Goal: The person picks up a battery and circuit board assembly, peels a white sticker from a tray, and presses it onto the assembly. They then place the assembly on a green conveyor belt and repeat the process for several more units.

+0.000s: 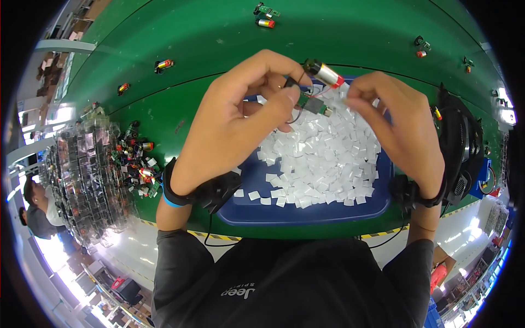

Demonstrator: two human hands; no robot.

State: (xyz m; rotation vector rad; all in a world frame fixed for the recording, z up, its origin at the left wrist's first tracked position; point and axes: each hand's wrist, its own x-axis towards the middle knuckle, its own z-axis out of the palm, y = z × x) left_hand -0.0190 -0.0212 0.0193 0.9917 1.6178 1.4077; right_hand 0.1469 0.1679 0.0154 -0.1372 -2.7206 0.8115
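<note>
Above the blue tray [306,217], my left hand [240,112] pinches a small green circuit board [315,104] between thumb and fingers. Thin wires run from the board to a silver, yellow and red cylindrical battery [327,75] with a black end, which hangs just beyond the fingertips. Close to the battery's red end is my right hand [398,112], its thumb and index finger brought together. Whatever lies between those right fingertips is too small to make out. Many small white square pieces [322,158] fill the tray under both hands.
Left of the tray lies a pile of board-and-battery assemblies [143,174], beside a stack of clear plastic trays [87,169]. More assemblies [266,17] are scattered along the green table [219,38]. A black bag-like item [458,147] is at the right. People [41,205] are at the far left.
</note>
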